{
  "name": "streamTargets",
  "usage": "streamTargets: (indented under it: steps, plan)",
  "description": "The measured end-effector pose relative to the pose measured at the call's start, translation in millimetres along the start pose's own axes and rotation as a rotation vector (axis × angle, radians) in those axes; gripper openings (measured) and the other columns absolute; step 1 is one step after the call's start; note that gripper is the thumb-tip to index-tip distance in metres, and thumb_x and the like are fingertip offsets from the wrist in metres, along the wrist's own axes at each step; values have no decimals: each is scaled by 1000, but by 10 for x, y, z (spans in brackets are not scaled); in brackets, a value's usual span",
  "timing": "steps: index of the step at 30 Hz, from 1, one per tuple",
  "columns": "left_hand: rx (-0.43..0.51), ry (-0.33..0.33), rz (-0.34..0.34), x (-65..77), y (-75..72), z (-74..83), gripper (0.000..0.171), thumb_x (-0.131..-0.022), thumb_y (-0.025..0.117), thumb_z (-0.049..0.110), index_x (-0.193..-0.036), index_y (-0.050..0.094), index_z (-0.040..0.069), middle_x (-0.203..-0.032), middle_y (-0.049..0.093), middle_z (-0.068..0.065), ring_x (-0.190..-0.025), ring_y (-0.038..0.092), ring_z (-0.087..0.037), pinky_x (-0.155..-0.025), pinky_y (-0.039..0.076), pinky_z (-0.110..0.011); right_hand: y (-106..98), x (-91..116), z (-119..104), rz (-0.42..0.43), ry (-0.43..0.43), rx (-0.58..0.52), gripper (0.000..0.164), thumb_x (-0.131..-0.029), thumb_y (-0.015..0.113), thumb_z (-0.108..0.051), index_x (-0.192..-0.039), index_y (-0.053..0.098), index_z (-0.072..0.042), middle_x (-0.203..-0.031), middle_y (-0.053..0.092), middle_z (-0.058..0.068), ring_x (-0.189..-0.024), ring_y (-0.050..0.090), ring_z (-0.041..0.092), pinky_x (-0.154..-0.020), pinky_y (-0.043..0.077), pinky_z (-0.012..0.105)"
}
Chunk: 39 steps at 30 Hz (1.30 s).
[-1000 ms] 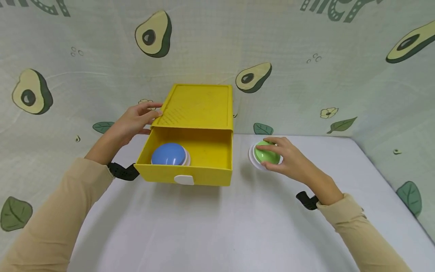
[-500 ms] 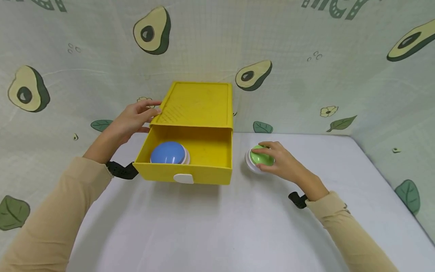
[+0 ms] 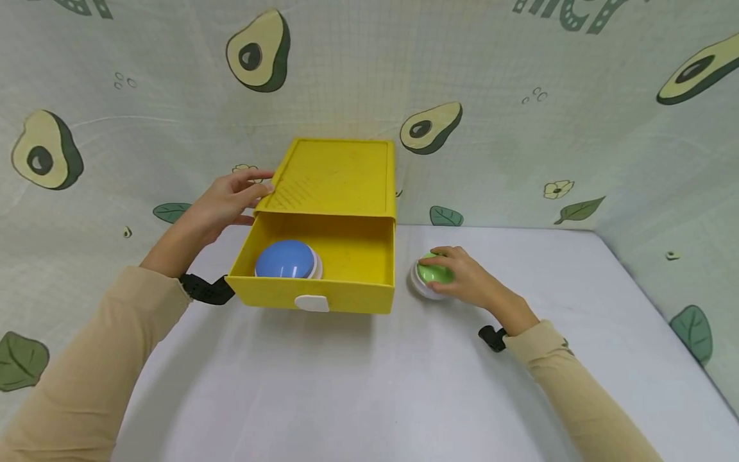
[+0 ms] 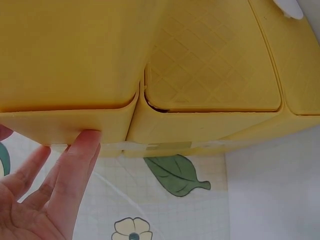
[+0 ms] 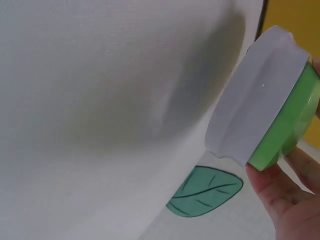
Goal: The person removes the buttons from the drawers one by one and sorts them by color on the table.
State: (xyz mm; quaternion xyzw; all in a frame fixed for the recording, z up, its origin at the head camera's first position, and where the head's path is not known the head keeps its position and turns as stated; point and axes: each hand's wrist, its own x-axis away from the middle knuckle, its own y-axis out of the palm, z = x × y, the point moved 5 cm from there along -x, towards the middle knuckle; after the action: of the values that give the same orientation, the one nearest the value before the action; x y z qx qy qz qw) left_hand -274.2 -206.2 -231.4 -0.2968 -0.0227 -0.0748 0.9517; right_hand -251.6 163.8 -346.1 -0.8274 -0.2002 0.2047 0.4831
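My right hand grips the green dome of a round push button with a white base, thumb and fingers about its edge. In the right wrist view the button is tilted, its base close over the white table and its shadow beside it. At the yellow drawer box, my left hand touches the upper left side. Its fingers lie nearly straight against the yellow wall in the left wrist view. The box's drawer is pulled out, with a blue-domed button inside at the left.
The white table spreads in front of and right of the box. Behind stands a pale cloth backdrop printed with avocados and leaves. A white handle sits on the drawer front. More yellow panels show in the left wrist view.
My right hand has moved left and slightly toward me with the green button, closer to the drawer. The left hand stays at the box's side, and the blue button has not moved.
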Motion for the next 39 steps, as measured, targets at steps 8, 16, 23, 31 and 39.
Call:
streamTargets:
  steps: [8,16,23,31,39]
  plan:
    - [-1,-1,2,2,1,0,63,-92,48,49,-146,30,22,-144,35,-11,-122,45,-34,-97,42,-54,118,-77,38,-42,14,10,40,-82,68,-18,-120,62,-7,-132,47,24,-121,41,41,-99,38,53]
    - [5,1,2,6,13,6,63,-92,49,50,-145,30,23,-146,33,-10,-122,45,-34,-97,43,-54,179,-123,55,-65,38,9,40,-82,66,-18,-120,62,-6,-131,49,24,-120,42,40,-99,40,51]
    - [4,7,1,-4,5,-2,64,-92,48,50,-146,30,22,-145,35,-12,-122,45,-35,-97,42,-55,197,-165,40,-95,49,29,40,-82,66,-18,-120,62,-7,-132,49,23,-118,43,40,-98,41,50]
    - [0,0,7,-1,1,-9,63,-92,48,51,-146,30,23,-145,36,-10,-122,45,-34,-97,42,-54,181,-167,8,-126,57,20,41,-84,66,-18,-123,60,-5,-135,45,27,-121,41,44,-99,39,52]
    - [6,-4,9,-9,8,-13,62,-92,48,50,-145,31,24,-144,37,-10,-122,46,-33,-97,42,-55,153,-142,-4,-123,69,21,42,-85,66,-20,-124,59,-5,-137,43,27,-122,40,45,-100,38,54]
